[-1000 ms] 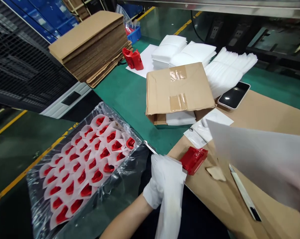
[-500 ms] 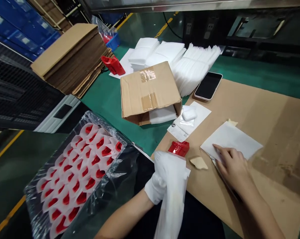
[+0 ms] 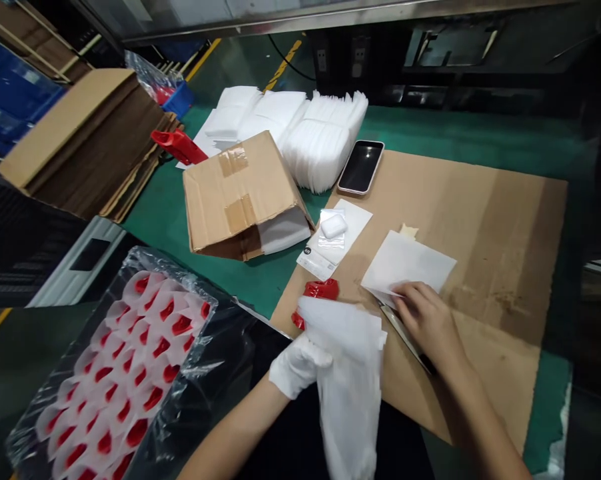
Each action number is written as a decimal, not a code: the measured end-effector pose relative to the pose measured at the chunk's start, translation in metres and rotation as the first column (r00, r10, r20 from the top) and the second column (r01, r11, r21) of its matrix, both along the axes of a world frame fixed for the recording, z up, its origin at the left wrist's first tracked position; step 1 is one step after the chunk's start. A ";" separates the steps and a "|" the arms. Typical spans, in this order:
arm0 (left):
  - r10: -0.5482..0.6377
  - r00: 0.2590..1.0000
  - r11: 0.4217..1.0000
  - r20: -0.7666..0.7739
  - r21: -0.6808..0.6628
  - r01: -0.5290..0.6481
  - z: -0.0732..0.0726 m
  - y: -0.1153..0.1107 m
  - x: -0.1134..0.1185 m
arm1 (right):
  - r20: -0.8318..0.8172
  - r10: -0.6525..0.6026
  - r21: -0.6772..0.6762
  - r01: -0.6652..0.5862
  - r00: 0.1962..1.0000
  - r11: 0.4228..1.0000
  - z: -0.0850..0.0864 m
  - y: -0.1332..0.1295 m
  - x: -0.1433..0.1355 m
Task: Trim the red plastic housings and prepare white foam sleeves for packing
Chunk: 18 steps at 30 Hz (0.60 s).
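Observation:
My left hand [image 3: 300,363], in a white glove, is closed round a translucent white foam sheet [image 3: 350,373] that hangs down over my lap. Just beyond it, a shiny red part [image 3: 323,289] lies on the cardboard, partly covered by the foam sheet. My bare right hand [image 3: 425,320] pinches the near edge of a white paper sheet [image 3: 410,263] lying on the cardboard. A long thin object [image 3: 405,337] with a dark end lies beside that hand, partly under it; its kind is unclear. A small pale scrap [image 3: 409,231] sticks out behind the paper.
Left, a plastic-lined box [image 3: 10,437] holds several red parts in white wraps. A carton [image 3: 240,193], foam stacks [image 3: 320,137], a phone [image 3: 361,167] and a small white case [image 3: 333,225] stand around the cardboard sheet [image 3: 490,267]. A cardboard stack [image 3: 80,127] stands far left.
The view has swung right, so things sit further left. My right fingers went from lying on the paper to pinching its near edge. The foam sheet in my left hand has spread wider.

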<state>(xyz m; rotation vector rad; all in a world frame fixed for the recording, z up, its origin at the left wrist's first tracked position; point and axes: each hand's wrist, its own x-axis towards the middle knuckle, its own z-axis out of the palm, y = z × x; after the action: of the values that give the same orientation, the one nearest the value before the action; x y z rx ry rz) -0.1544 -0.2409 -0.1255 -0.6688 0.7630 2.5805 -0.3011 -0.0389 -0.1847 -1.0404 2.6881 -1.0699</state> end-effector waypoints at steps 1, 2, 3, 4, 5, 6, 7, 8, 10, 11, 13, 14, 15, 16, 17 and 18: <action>0.006 1.000 0.999 -0.005 -0.053 -0.006 0.006 -0.002 -0.004 | 0.018 -0.010 -0.008 0.010 1.000 1.000 0.001 0.000 0.002; -0.011 1.000 0.992 0.005 -0.123 0.011 0.011 -0.005 -0.007 | 0.040 -0.016 -0.016 0.017 0.999 1.000 0.001 0.001 0.005; -0.039 0.999 0.978 0.031 -0.203 0.045 0.016 -0.006 -0.009 | 0.065 -0.015 -0.018 0.016 0.998 1.000 0.001 0.001 0.007; -0.076 0.995 0.958 0.059 -0.272 0.090 0.020 -0.008 -0.011 | 0.087 -0.011 -0.021 0.013 0.996 1.000 0.002 0.002 0.009; -0.121 0.989 0.935 0.081 -0.325 0.141 0.024 -0.008 -0.013 | 0.105 -0.005 -0.022 0.008 0.994 1.000 0.003 0.002 0.011; -0.165 0.983 0.913 0.085 -0.363 0.184 0.027 -0.007 -0.015 | 0.118 -0.002 -0.022 0.005 0.993 1.000 0.005 0.003 0.013; -0.207 0.977 0.898 0.061 -0.385 0.214 0.030 -0.005 -0.016 | 0.121 -0.004 -0.019 0.007 0.993 1.000 0.007 0.004 0.015; -0.246 0.969 0.888 0.013 -0.398 0.230 0.032 -0.003 -0.018 | 0.119 -0.008 -0.017 0.011 0.993 1.000 0.010 0.005 0.018; -0.323 0.941 0.878 -0.097 -0.402 0.260 0.034 0.004 -0.019 | 0.120 -0.007 -0.021 0.010 0.993 1.000 0.017 0.005 0.024; -0.347 0.929 0.875 -0.129 -0.401 0.272 0.034 0.007 -0.019 | 0.127 0.001 -0.025 0.002 0.992 1.000 0.020 0.003 0.027; -0.385 0.917 0.860 -0.108 -0.401 0.314 0.031 0.012 -0.017 | 0.165 0.017 -0.033 -0.012 0.986 0.999 0.025 -0.001 0.034; -0.404 0.913 0.844 -0.062 -0.411 0.346 0.029 0.013 -0.015 | 0.197 0.020 -0.034 -0.014 0.980 0.999 0.026 -0.003 0.037; -0.424 0.906 0.821 -0.005 -0.424 0.382 0.027 0.013 -0.013 | 0.234 0.023 -0.030 -0.017 0.972 0.999 0.027 -0.005 0.039; -0.439 0.897 0.797 0.050 -0.439 0.415 0.025 0.013 -0.010 | 0.269 0.030 -0.028 -0.023 0.963 0.999 0.027 -0.007 0.040; -0.453 0.886 0.775 0.095 -0.449 0.444 0.023 0.012 -0.008 | 0.301 0.045 -0.028 -0.039 0.953 0.999 0.027 -0.008 0.041; -0.461 0.878 0.759 0.126 -0.457 0.464 0.022 0.010 -0.006 | 0.323 0.071 -0.034 -0.063 0.944 0.997 0.026 -0.008 0.042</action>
<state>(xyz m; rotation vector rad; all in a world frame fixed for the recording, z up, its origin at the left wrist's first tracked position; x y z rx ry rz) -0.1609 -0.2310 -0.1035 -0.5283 1.3928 1.9410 -0.2594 -0.0468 -0.1591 -0.8636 2.3692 -1.1481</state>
